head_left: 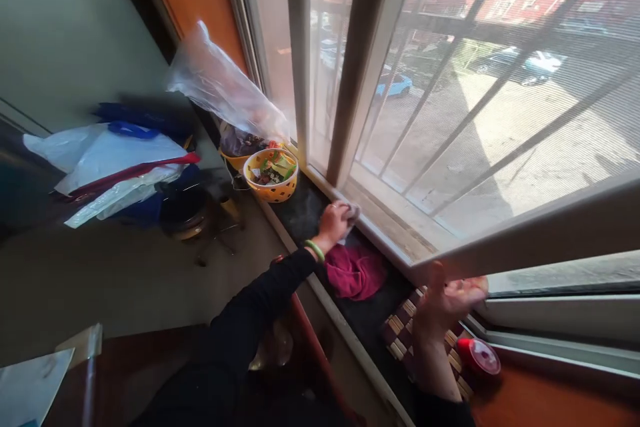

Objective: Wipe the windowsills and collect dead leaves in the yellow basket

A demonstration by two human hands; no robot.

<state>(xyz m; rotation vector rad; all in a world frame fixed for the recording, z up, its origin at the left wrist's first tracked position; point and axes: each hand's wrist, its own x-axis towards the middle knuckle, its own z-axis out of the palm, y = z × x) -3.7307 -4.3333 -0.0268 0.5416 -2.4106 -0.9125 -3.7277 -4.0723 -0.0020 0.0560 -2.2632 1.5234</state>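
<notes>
My left hand [336,221], with a green bangle at the wrist, is closed on a crumpled pale cloth [352,212]. It holds the cloth at the lower frame of the window [383,237], just above the dark sill [300,213]. A magenta cloth [355,271] lies bunched on the sill below that hand. My right hand [453,300] is open, palm up and fingers stretched out, at the lower edge of the tilted window sash [510,240]. Beneath its wrist lies a checkered wooden mat [399,332].
A yellow basket [271,193] with packets in it stands on the sill, near a clear plastic bag [225,90]. A red round container [480,355] is beside the mat. Plastic bags [120,153] hang at the left. Bars and a screen are behind the window.
</notes>
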